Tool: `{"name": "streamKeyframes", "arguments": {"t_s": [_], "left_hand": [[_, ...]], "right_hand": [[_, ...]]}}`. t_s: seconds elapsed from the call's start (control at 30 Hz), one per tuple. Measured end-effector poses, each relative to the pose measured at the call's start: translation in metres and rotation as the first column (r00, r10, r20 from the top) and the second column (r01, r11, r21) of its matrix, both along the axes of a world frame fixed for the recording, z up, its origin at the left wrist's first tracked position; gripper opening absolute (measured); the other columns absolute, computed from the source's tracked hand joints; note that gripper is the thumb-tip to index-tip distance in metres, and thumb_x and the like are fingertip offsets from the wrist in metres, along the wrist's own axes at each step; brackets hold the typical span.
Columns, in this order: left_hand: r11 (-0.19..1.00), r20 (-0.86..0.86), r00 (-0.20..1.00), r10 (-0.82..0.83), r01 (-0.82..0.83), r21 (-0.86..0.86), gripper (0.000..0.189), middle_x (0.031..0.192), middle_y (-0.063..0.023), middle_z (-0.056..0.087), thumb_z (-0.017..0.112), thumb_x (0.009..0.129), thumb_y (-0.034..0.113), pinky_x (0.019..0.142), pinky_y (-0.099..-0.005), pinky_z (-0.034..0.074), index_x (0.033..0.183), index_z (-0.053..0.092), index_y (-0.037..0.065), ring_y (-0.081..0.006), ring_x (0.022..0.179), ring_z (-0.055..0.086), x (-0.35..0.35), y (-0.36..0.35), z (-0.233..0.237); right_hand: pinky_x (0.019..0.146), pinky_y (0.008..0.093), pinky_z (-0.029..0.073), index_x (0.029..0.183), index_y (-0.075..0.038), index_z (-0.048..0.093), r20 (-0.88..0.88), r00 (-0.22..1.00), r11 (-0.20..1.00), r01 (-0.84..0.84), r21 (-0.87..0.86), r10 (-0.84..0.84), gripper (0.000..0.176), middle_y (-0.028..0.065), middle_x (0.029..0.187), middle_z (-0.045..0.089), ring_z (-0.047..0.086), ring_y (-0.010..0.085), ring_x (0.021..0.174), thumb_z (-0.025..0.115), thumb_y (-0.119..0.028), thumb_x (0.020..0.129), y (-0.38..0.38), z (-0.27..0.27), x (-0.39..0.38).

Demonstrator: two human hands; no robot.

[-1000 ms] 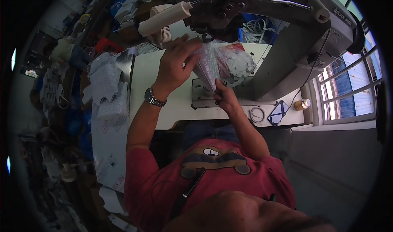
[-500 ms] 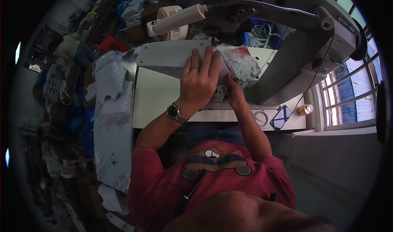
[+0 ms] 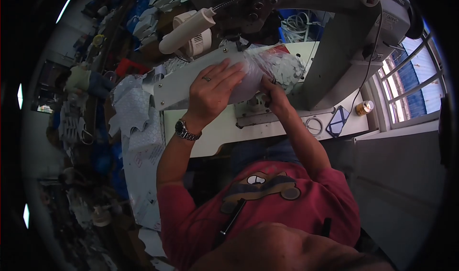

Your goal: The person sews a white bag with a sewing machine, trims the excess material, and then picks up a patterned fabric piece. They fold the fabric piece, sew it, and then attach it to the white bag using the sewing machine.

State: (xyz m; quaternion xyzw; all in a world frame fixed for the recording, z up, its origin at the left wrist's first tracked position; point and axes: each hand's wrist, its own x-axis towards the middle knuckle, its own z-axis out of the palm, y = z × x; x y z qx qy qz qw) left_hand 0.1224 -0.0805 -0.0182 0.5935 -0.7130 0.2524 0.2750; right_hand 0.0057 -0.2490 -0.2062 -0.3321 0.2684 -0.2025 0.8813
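The left hand [image 3: 209,96] lies palm down on a whitish panel [image 3: 179,80], its fingers stretched out and nearly side by side, pointing toward the sewing machine [image 3: 330,56]; a ring sits on one finger and a watch [image 3: 186,130] on the wrist. The right hand [image 3: 275,95] is at the panel's right end, fingers curled, with thumb and fingertips pinching at the edge; something small and dark shows by them, too unclear to name. The panel slants above the pale surface [image 3: 201,139], metal studs near its corners, and its right end reaches in beneath the machine's head. A clear plastic bag [image 3: 287,68] with white pieces and a patch of red lies just beyond the right hand, beside the machine's upright. Over the panel's far side hang a tubular lamp [image 3: 186,32] on a bendy neck and, behind it, a small fan [image 3: 198,44]. At the right of the surface are a coil of cord [image 3: 314,126], a phone [image 3: 337,121] and a yellowish container [image 3: 364,108] near the window [image 3: 413,87]. Bubble-patterned sheets [image 3: 131,103] are piled at the left, and another person [image 3: 81,80] is farther back on that side.
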Motion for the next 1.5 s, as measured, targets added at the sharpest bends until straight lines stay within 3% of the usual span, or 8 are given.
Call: {"name": "streamKeyframes", "arguments": {"t_s": [0.47, 0.57, 0.63, 0.77, 0.87, 1.17, 1.23, 1.5], "left_hand": [[0.999, -0.047, 0.999, 0.014, -0.012, 0.03, 0.041, 0.122, -0.0067, 0.076, 0.069, 0.084, -0.007, 0.095, -0.0377, 0.058, 0.119, 0.078, 0.014, -0.0305, 0.115, 0.072, 0.031, -0.012, 0.02], [0.993, -0.246, 0.969, 0.014, 0.016, 0.118, 0.033, 0.121, -0.0065, 0.077, 0.07, 0.09, -0.001, 0.095, -0.0361, 0.058, 0.119, 0.078, 0.014, -0.0286, 0.113, 0.073, 0.038, -0.015, 0.032], [0.886, -0.511, 0.828, 0.233, 0.036, 0.462, 0.033, 0.129, -0.0062, 0.073, 0.073, 0.097, 0.013, 0.101, -0.0362, 0.054, 0.13, 0.072, 0.013, -0.0237, 0.12, 0.069, 0.052, -0.021, 0.05], [0.925, -0.412, 0.911, 0.02, 0.14, 0.353, 0.051, 0.122, -0.0033, 0.076, 0.079, 0.091, 0.047, 0.098, -0.0342, 0.054, 0.13, 0.071, 0.016, -0.0189, 0.112, 0.071, 0.107, -0.057, 0.051], [0.826, -0.403, 0.911, 0.091, 0.157, 0.541, 0.074, 0.124, -0.0046, 0.074, 0.085, 0.078, 0.062, 0.102, -0.0352, 0.052, 0.134, 0.069, 0.016, -0.018, 0.112, 0.069, 0.139, -0.072, 0.035], [0.674, -0.352, 0.885, 0.305, 0.06, 0.736, 0.083, 0.124, -0.0114, 0.069, 0.077, 0.08, 0.073, 0.103, -0.0365, 0.049, 0.132, 0.066, 0.008, -0.0241, 0.117, 0.064, 0.085, -0.052, 0.083], [0.642, -0.405, 0.842, 0.356, 0.095, 0.761, 0.095, 0.146, -0.014, 0.061, 0.076, 0.086, 0.066, 0.112, -0.0351, 0.044, 0.157, 0.044, 0.011, -0.0248, 0.135, 0.056, 0.091, -0.056, 0.071], [0.758, -0.454, 0.828, 0.329, 0.056, 0.65, 0.086, 0.135, -0.0259, 0.061, 0.069, 0.09, 0.067, 0.105, -0.0428, 0.049, 0.142, 0.053, 0.001, -0.036, 0.126, 0.061, 0.067, -0.045, 0.05]], "right_hand": [[0.051, 0.022, 0.024, 0.129, -0.016, 0.061, 0.055, 0.998, 0.995, -0.026, 0.095, 0.02, 0.029, -0.0083, 0.102, 0.065, 0.047, 0.0025, 0.071, 0.063, -0.036, 0.107, 0.009, -0.031, -0.007], [0.051, 0.0217, 0.022, 0.107, -0.019, 0.064, 0.125, 0.992, 0.992, -0.043, 0.115, 0.028, 0.015, -0.0103, 0.09, 0.062, 0.047, 0.0001, 0.069, 0.064, -0.034, 0.106, 0.013, -0.034, -0.011], [0.051, 0.022, 0.023, 0.105, -0.019, 0.062, 0.096, 0.995, 0.991, -0.035, 0.129, 0.023, 0.017, -0.0102, 0.087, 0.059, 0.044, 0.0012, 0.067, 0.065, -0.035, 0.105, 0.015, -0.031, -0.015], [0.051, 0.0225, 0.023, 0.105, -0.017, 0.062, 0.017, 1.0, 0.989, -0.007, 0.148, 0.005, 0.02, -0.0097, 0.087, 0.059, 0.044, 0.0022, 0.066, 0.066, -0.037, 0.105, 0.019, -0.022, -0.018], [0.051, 0.023, 0.023, 0.108, -0.016, 0.062, 0.053, 0.998, 0.985, -0.039, 0.17, 0.031, 0.024, -0.0076, 0.094, 0.065, 0.053, 0.0019, 0.073, 0.067, -0.038, 0.104, 0.01, -0.04, -0.017], [0.056, 0.0228, 0.03, 0.13, -0.01, 0.061, -0.101, 0.994, 0.994, -0.019, 0.109, 0.031, 0.041, 0.0011, 0.128, 0.07, 0.067, 0.0108, 0.114, 0.065, -0.041, 0.104, 0.033, -0.066, -0.035], [0.057, 0.0219, 0.03, 0.139, -0.008, 0.057, -0.149, 0.978, 0.987, -0.129, 0.096, 0.143, 0.051, 0.0041, 0.142, 0.065, 0.063, 0.0122, 0.126, 0.064, -0.045, 0.104, 0.045, -0.067, -0.041], [0.059, 0.0217, 0.026, 0.147, -0.011, 0.054, -0.084, 0.924, 0.925, -0.377, -0.04, 0.373, 0.056, 0.0038, 0.15, 0.058, 0.058, 0.0097, 0.127, 0.056, -0.051, 0.107, 0.076, -0.05, -0.061]]}}
